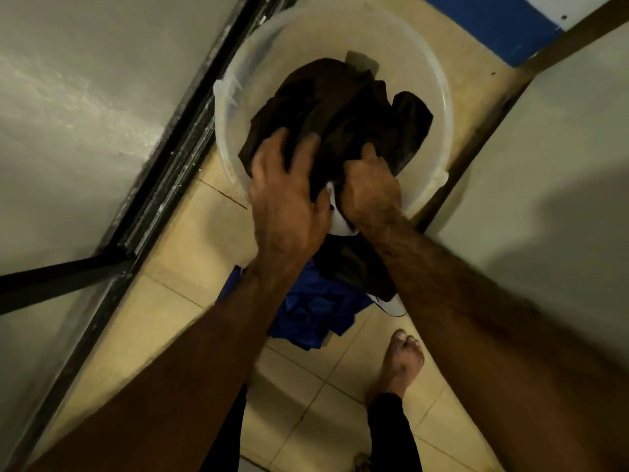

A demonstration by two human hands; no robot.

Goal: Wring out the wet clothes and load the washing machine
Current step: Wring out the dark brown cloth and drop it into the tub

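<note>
2 hands outstretched: left hand (289,192) splayed on dark clothes (340,107), right hand (369,189) gripping them.

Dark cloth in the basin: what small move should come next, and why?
Probably close the left hand on the dark cloth. The right hand grips a bunch of it, while the left hand lies spread on top, and the cloth lies in the basin, not yet lifted for wringing.
</note>
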